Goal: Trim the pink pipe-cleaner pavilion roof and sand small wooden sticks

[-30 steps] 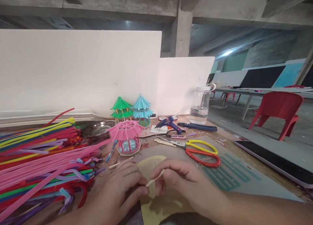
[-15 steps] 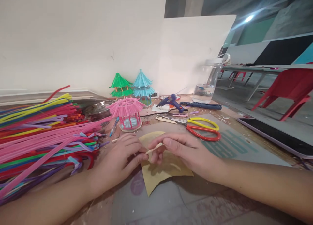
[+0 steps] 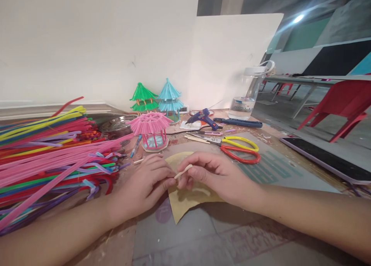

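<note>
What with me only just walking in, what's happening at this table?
A person's left hand and right hand hold a short pale stick between them, above a tan sheet. A pink model pavilion stands beyond, with a green one and a blue one behind it; scissors lie past the right hand.

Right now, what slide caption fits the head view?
Left hand and right hand hold a pale stick over yellowish paper, a pink miniature pavilion beyond.

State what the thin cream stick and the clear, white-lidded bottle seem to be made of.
Thin cream stick: probably wood, matte and unpainted, going by its plain pale colour. Clear, white-lidded bottle: smooth plastic or glass, see-through with liquid visible inside; which, unclear.
</note>
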`<state>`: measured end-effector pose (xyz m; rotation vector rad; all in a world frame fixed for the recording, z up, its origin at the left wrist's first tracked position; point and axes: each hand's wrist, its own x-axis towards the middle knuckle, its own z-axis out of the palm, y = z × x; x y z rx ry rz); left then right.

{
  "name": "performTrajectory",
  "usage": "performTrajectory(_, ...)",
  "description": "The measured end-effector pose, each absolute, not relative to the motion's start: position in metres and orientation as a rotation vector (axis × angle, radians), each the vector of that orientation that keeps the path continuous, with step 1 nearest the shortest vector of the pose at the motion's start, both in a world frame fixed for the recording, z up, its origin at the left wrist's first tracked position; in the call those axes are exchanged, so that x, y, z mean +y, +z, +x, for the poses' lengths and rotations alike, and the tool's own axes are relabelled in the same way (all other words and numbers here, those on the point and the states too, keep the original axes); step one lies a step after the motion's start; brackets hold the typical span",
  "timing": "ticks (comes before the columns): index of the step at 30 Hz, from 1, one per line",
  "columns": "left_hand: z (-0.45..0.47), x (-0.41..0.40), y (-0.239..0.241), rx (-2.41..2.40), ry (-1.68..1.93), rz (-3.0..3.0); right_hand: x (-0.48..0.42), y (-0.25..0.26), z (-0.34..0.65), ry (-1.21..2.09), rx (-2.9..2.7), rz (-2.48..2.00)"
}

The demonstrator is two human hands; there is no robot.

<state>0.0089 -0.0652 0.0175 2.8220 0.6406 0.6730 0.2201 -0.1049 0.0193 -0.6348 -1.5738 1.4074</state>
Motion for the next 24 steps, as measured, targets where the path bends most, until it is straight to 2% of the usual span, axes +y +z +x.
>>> performTrajectory(11, 0.0094, -0.0667, 0.0174, 0.656, 0.733, 2.825, -0.1025, 0.0185, 0.2227, 1.071, -1.583, -0.709)
performTrajectory(24, 0.0111, -0.0679, 0.021, 0.582, 0.69, 2.837, -0.0987, 0.0155, 0.2235, 0.9, -1.493, -0.666)
